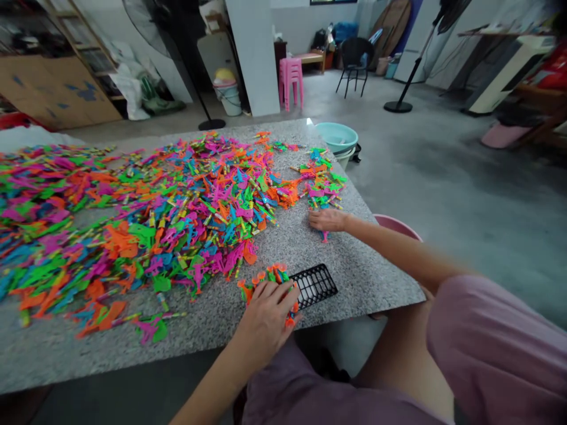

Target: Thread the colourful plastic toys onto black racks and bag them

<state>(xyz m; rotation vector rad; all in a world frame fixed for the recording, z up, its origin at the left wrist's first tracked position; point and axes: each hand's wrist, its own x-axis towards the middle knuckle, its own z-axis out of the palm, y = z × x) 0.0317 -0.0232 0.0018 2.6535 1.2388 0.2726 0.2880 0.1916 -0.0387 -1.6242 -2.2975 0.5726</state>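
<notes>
Small bright plastic toy pistols lie in a large heap (212, 195) on the speckled stone table (292, 242). A smaller pile of them (319, 180) sits near the table's right edge. At the near edge of that pile, my right hand (328, 220) has its fingers closed over a blue and pink toy pistol (325, 236), mostly hidden. A black grid tray (316, 286) lies near the front edge, its left part filled with orange and green pieces (277, 271). My left hand (266, 313) curls over these pieces and the tray's left end; its fingertips are partly hidden.
Beyond the right table edge stand a teal basin (337, 137) and a pink basin (398, 225). Two stand fans (398, 106), stacked pink stools (291, 79) and a black chair (355, 56) are farther back. A few loose pieces (153, 324) lie near the front edge.
</notes>
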